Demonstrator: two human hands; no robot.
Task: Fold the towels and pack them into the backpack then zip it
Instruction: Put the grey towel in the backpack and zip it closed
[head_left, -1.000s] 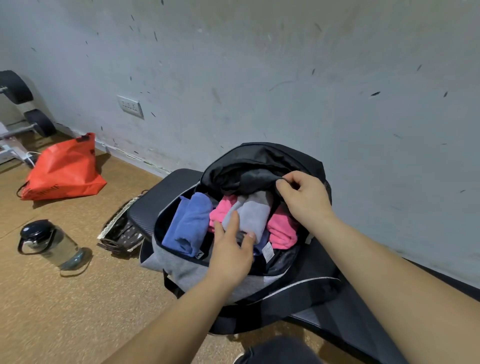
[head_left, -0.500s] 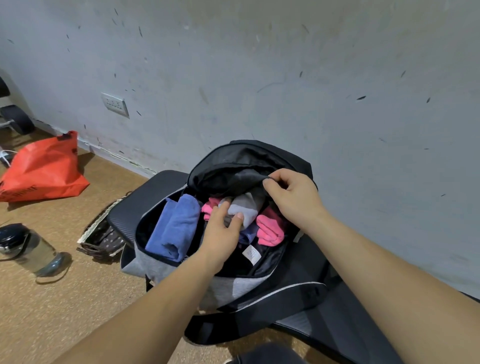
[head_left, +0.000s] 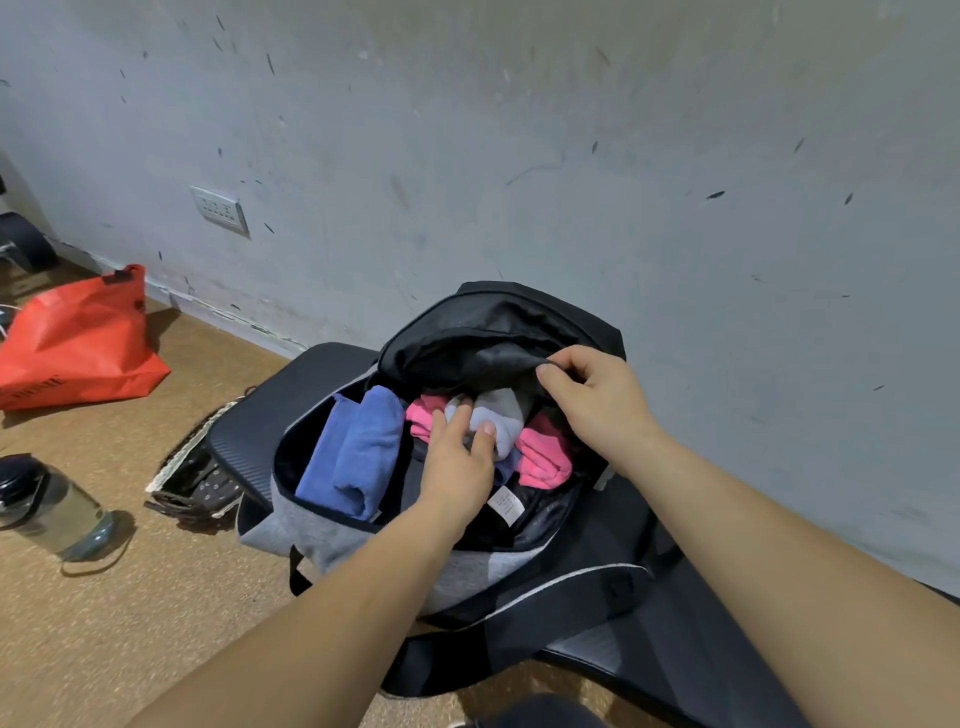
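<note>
The left grip (head_left: 457, 462) holds the grey towel (head_left: 508, 415) inside the backpack (head_left: 467, 566); the right grip (head_left: 597, 405) pinches its flap (head_left: 493, 322).

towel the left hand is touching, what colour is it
The towel is light grey; head view shows it.

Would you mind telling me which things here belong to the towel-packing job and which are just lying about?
Job in hand: backpack; blue towel; pink towel; grey towel, gripped by the left hand; right hand, pinching the backpack's flap.

Lying about: orange bag; water bottle; wall socket.
</note>
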